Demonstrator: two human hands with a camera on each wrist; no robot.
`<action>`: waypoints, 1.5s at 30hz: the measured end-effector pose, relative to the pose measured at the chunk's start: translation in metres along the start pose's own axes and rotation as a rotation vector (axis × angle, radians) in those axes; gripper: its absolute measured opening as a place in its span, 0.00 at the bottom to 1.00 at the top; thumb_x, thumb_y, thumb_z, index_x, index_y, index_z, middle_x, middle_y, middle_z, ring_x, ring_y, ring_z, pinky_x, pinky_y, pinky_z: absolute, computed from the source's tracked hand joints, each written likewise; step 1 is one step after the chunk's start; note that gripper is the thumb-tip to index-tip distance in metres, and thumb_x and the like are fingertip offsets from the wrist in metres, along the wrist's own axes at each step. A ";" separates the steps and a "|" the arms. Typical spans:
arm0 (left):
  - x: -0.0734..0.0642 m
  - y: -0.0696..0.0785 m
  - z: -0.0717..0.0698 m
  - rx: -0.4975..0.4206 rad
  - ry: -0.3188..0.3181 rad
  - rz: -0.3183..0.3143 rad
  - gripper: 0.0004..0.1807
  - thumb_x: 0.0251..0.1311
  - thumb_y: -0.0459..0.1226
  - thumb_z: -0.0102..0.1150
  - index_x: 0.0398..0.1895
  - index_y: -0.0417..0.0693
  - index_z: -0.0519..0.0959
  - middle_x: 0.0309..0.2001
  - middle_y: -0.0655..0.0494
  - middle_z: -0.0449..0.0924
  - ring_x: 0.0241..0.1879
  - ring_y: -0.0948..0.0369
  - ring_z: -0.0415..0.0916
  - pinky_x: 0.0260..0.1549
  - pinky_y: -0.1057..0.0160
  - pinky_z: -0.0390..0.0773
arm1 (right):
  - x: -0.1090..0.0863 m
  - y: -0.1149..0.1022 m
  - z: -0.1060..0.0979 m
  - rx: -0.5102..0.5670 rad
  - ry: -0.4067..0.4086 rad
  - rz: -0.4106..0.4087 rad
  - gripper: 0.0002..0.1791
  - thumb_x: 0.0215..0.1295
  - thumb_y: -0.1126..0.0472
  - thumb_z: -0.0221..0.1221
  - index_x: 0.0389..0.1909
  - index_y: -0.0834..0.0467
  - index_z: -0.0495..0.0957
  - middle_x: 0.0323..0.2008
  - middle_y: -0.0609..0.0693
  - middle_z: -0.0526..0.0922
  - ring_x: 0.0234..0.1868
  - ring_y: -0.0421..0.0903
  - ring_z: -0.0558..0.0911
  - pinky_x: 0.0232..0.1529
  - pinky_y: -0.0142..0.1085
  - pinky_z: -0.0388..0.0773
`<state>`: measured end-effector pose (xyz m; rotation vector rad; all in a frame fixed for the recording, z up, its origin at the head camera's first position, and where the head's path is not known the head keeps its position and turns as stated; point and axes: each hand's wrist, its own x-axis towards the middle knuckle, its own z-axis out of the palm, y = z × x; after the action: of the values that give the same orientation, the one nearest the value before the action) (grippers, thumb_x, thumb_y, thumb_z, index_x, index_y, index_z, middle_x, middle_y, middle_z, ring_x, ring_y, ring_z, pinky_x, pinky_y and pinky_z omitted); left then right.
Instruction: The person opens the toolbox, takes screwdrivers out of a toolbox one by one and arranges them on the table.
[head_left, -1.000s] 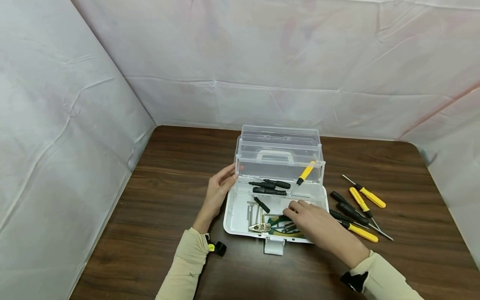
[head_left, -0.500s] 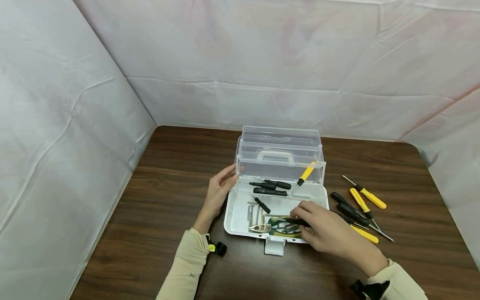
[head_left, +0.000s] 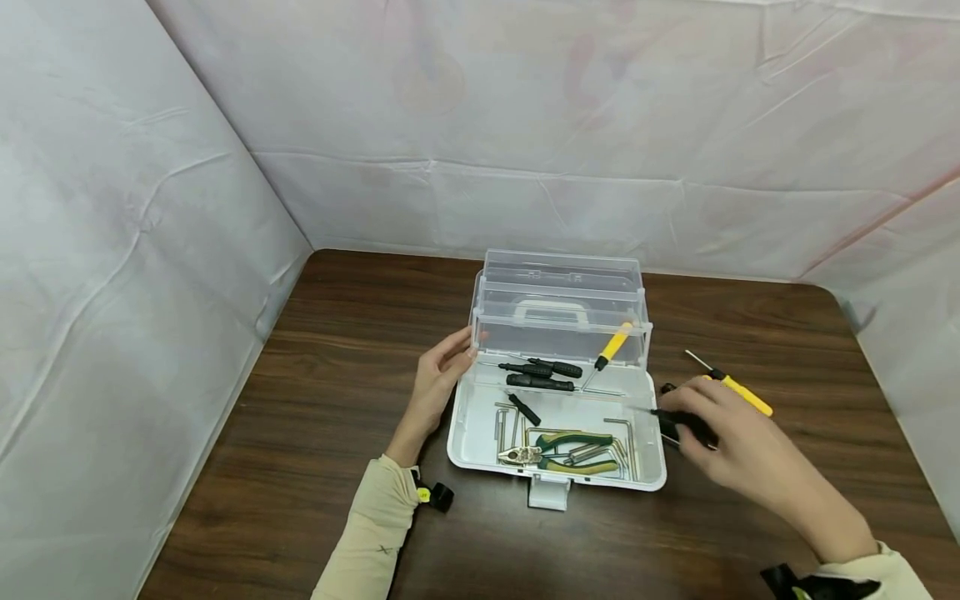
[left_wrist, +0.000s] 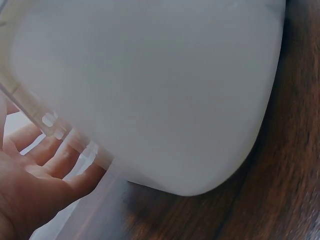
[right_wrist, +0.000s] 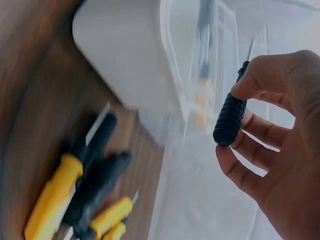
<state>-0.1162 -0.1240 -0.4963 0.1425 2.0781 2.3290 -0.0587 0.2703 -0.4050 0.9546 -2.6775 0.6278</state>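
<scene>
A white toolbox (head_left: 585, 408) lies with its clear lid (head_left: 555, 267) raised at the back. My left hand (head_left: 435, 387) grips its back left corner, fingers behind the lid's side and thumb in front. Right of the box, my right hand (head_left: 738, 437) holds a small black-handled screwdriver (right_wrist: 231, 117) between thumb and fingers, its shaft directed toward the box. Inside the box are green-handled pliers (head_left: 577, 437), hex keys (head_left: 631, 450) and several small black screwdrivers (head_left: 538, 382). A yellow screwdriver (head_left: 615, 343) leans against the lid.
Several more screwdrivers lie on the table right of the box, among them a yellow one (head_left: 748, 397) and a black-handled one (right_wrist: 97, 185), partly hidden under my right hand in the head view. White cloth walls (head_left: 450, 100) stand behind the wooden table (head_left: 360, 317).
My right hand has lifted the black-handled screwdriver out of the box's front right part and moved right, past the rim. The pliers and hex keys there are uncovered. My left hand stays put.
</scene>
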 end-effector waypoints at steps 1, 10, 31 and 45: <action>0.000 0.000 0.000 0.002 0.001 0.000 0.25 0.73 0.33 0.59 0.72 0.42 0.74 0.65 0.35 0.80 0.68 0.43 0.76 0.59 0.70 0.77 | -0.002 0.005 -0.002 0.001 0.015 0.016 0.25 0.45 0.74 0.70 0.45 0.49 0.83 0.44 0.39 0.82 0.43 0.36 0.78 0.46 0.25 0.71; -0.001 -0.001 0.001 0.001 -0.012 0.002 0.25 0.74 0.34 0.58 0.72 0.43 0.74 0.65 0.36 0.80 0.69 0.41 0.74 0.60 0.70 0.76 | -0.030 0.055 -0.006 0.009 0.113 0.272 0.26 0.48 0.77 0.73 0.49 0.57 0.82 0.39 0.46 0.80 0.39 0.24 0.69 0.35 0.19 0.69; -0.001 0.000 0.001 -0.002 -0.003 -0.009 0.25 0.74 0.34 0.59 0.72 0.43 0.74 0.65 0.37 0.80 0.70 0.43 0.74 0.60 0.70 0.76 | -0.077 0.100 0.017 -0.090 -0.152 0.586 0.18 0.60 0.71 0.70 0.51 0.68 0.81 0.41 0.66 0.83 0.34 0.59 0.82 0.27 0.49 0.75; 0.000 0.000 -0.001 0.006 -0.007 -0.015 0.25 0.74 0.34 0.58 0.72 0.43 0.74 0.65 0.36 0.80 0.70 0.45 0.74 0.61 0.70 0.76 | -0.078 0.098 0.021 -0.104 -0.134 0.546 0.18 0.61 0.71 0.70 0.51 0.67 0.81 0.43 0.67 0.83 0.37 0.63 0.83 0.32 0.57 0.76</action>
<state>-0.1166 -0.1250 -0.4962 0.1344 2.0761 2.3102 -0.0639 0.3713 -0.4815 0.2337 -3.0700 0.5249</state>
